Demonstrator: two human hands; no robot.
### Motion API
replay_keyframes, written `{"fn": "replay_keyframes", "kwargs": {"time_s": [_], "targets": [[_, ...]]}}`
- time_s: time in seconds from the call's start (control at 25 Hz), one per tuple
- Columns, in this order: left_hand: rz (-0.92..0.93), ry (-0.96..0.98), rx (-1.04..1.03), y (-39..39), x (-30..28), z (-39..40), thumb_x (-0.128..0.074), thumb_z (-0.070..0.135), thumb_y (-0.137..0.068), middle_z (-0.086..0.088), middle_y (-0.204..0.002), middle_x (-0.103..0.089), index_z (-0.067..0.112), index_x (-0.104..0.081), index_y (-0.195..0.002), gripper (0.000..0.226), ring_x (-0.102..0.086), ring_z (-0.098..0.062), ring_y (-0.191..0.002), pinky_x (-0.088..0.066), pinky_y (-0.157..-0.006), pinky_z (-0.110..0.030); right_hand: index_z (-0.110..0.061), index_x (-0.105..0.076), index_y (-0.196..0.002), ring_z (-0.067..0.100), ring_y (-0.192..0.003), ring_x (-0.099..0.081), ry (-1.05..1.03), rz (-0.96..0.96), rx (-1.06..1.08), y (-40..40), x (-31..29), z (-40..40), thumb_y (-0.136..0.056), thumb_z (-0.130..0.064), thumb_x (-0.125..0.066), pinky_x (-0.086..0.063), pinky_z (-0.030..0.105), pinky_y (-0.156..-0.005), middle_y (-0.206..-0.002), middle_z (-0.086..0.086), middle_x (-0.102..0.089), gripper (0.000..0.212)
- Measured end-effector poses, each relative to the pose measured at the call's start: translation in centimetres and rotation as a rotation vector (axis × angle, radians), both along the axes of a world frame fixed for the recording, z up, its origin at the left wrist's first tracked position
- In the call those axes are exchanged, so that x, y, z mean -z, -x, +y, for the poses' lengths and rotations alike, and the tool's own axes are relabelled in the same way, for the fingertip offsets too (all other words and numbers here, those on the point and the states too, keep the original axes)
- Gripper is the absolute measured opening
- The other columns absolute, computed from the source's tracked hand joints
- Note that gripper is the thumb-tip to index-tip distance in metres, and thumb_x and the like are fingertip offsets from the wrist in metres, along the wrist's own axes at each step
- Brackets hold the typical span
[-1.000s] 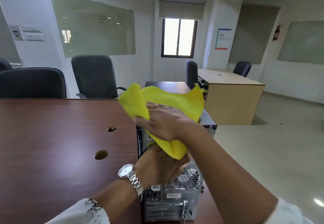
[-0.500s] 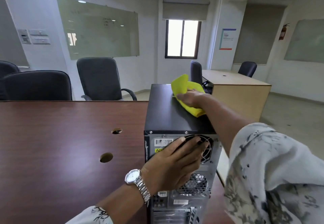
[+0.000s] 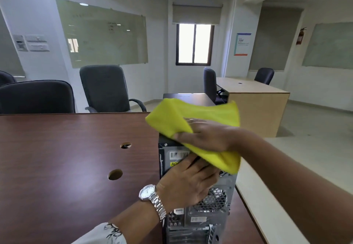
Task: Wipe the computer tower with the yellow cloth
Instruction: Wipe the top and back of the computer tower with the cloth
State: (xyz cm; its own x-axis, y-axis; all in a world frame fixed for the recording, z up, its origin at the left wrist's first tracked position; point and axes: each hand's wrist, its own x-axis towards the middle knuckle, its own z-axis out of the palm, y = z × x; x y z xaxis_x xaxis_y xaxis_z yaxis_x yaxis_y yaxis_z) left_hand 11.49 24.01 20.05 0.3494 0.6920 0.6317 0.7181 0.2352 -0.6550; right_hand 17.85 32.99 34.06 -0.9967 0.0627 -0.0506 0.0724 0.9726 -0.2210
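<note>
The room I look into is bright and evenly lit, mostly by daylight. The window [image 3: 194, 44] at upper centre is blown out to plain white, with no detail through the glass. A ceiling light shows as a small glare spot in the whiteboard [image 3: 107, 33] at upper left, which also mirrors a pale patch of window. The bench [image 3: 66, 157] carries a soft, milky sheen across its dark surface. Shadows are faint and soft-edged. My wide lens bends the walls and ceiling lines toward the frame edges. My right hand [image 3: 208, 136] is slightly smeared by motion, and fine print everywhere stays soft.
</note>
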Motion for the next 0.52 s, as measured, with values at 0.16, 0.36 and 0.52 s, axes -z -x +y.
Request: {"fn": "replay_keyframes", "kwargs": {"time_s": [0.16, 0.36, 0.52], "targets": [[0.03, 0.021, -0.061, 0.3, 0.2, -0.1, -0.05, 0.04, -0.084, -0.003, -0.146, -0.037, 0.019, -0.049, -0.123, 0.044, -0.025, -0.028, -0.136, -0.01, -0.115, -0.043, -0.016, -0.033, -0.146, 0.023, -0.139, -0.034, 0.085, -0.066, 0.032, 6.3, -1.1, -0.3, -0.099, -0.047, -0.031, -0.025, 0.033, -0.112, -0.151, 0.004, -0.038, 0.056], [0.034, -0.003, -0.037, 0.1, 0.1, -0.1, -0.055, 0.043, -0.079, -0.003, -0.137, -0.033, 0.019, -0.046, -0.117, 0.045, -0.025, -0.029, -0.134, -0.02, -0.113, -0.04, -0.003, -0.029, -0.146, 0.027, -0.14, -0.031, 0.062, -0.053, 0.185, 9.7, -1.4, 1.2, -0.101, -0.045, -0.027, -0.026, 0.034, -0.11, -0.155, 0.011, -0.03, 0.062], [0.016, 0.045, -0.071, 0.3, 0.1, -0.1, -0.048, 0.039, -0.086, -0.004, -0.149, -0.034, 0.017, -0.048, -0.122, 0.042, -0.018, -0.029, -0.14, -0.013, -0.115, -0.042, -0.003, -0.04, -0.139, 0.026, -0.133, -0.04, 0.019, -0.031, 0.18, 8.0, -1.3, 1.1, -0.099, -0.048, -0.03, -0.03, 0.032, -0.104, -0.147, 0.013, -0.04, 0.061]]}}
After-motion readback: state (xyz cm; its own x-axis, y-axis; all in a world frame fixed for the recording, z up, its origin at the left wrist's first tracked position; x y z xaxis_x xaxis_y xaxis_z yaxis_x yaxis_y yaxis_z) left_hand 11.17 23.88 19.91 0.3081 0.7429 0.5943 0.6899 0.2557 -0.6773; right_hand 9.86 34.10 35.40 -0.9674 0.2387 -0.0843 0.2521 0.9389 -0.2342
